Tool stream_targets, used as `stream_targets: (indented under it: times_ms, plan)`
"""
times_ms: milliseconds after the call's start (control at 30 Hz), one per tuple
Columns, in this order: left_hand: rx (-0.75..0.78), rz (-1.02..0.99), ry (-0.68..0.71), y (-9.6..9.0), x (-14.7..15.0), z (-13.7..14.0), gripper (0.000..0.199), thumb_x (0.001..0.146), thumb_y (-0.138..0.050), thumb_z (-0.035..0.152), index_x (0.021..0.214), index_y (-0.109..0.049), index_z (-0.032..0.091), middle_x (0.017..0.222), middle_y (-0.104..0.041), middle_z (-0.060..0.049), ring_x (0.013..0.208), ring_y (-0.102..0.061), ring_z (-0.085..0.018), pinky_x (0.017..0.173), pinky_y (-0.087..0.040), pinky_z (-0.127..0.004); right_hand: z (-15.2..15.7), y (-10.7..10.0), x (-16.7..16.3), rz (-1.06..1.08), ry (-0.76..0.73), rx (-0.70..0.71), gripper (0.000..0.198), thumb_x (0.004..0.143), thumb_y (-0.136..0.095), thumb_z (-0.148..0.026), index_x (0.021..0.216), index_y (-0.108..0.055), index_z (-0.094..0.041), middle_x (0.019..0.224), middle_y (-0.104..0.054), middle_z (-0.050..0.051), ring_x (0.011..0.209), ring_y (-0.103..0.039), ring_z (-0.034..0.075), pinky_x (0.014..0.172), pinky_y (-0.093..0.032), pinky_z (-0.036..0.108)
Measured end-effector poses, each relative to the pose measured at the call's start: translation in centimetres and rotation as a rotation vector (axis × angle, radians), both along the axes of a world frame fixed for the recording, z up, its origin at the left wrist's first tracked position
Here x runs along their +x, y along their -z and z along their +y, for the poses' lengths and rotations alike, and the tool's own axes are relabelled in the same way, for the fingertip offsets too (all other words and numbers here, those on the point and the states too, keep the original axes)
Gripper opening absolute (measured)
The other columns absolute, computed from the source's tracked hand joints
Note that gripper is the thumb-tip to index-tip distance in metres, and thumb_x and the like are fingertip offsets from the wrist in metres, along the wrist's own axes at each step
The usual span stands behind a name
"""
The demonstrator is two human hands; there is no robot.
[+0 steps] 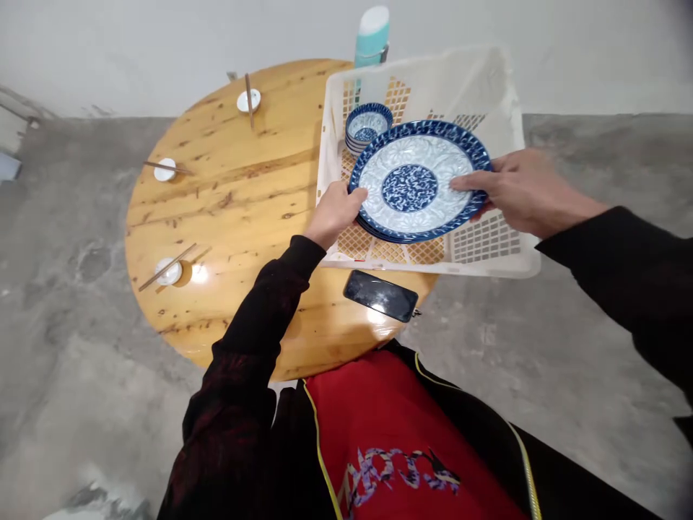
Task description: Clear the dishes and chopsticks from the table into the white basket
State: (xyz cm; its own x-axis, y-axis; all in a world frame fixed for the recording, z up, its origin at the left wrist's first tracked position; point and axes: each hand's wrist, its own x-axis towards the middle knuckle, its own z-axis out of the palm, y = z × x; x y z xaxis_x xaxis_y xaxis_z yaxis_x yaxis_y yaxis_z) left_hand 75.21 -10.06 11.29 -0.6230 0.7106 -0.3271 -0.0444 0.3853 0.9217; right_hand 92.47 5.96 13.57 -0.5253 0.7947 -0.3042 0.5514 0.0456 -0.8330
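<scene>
Both my hands grip a small stack of blue-and-white plates over a white plastic basket. My left hand is closed on the near left rim, thumb on top. On the right rim, my right hand is closed too, its thumb lying across the top plate's face and its fingers mostly hidden beneath. Behind the plates, a stack of matching bowls stands inside the basket at its left. The plates hide much of the basket's floor.
The basket overhangs the right side of a round wooden table. A black phone lies near the front edge. Along the left are small white dishes with chopsticks. A turquoise bottle stands behind the basket, near the wall.
</scene>
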Motion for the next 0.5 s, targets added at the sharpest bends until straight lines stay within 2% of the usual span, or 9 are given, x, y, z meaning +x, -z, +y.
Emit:
stream_targets:
  times_ms: [233, 367, 500]
  plan:
    - [-0.167, -0.051, -0.08, 4.1, -0.6, 2.4, 0.018, 0.08, -0.051, 0.01, 0.065, -0.045, 0.018, 0.056, -0.043, 0.003, 0.055, -0.046, -0.01, 0.057, -0.043, -0.023, 2.8, 4.8, -2.2, -0.078, -0.132, -0.235, 0.023, 0.089, -0.065, -0.005, 0.067, -0.06, -0.007, 0.053, -0.059, 0.003, 0.045, -0.054, 0.009, 0.042, -0.044, 0.02]
    - [-0.281, -0.128, -0.16, 5.8, -0.5, 2.8, 0.019, 0.078, -0.053, 0.008, 0.065, -0.045, 0.018, 0.057, -0.043, 0.004, 0.053, -0.045, -0.01, 0.058, -0.044, -0.026, 2.9, 7.1, -2.8, -0.125, -0.152, -0.34, 0.024, 0.089, -0.065, -0.006, 0.066, -0.059, -0.01, 0.048, -0.058, 0.003, 0.044, -0.055, 0.011, 0.041, -0.045, 0.018]
    - [-0.328, -0.159, -0.226, 7.3, -0.6, 2.9, 0.016, 0.081, -0.055, 0.008, 0.073, -0.047, 0.019, 0.064, -0.047, 0.002, 0.058, -0.051, -0.012, 0.06, -0.047, -0.028, 2.6, 9.2, -3.5, -0.157, -0.14, -0.375, 0.024, 0.087, -0.065, -0.005, 0.065, -0.058, -0.012, 0.049, -0.058, 0.004, 0.042, -0.056, 0.013, 0.039, -0.045, 0.02]
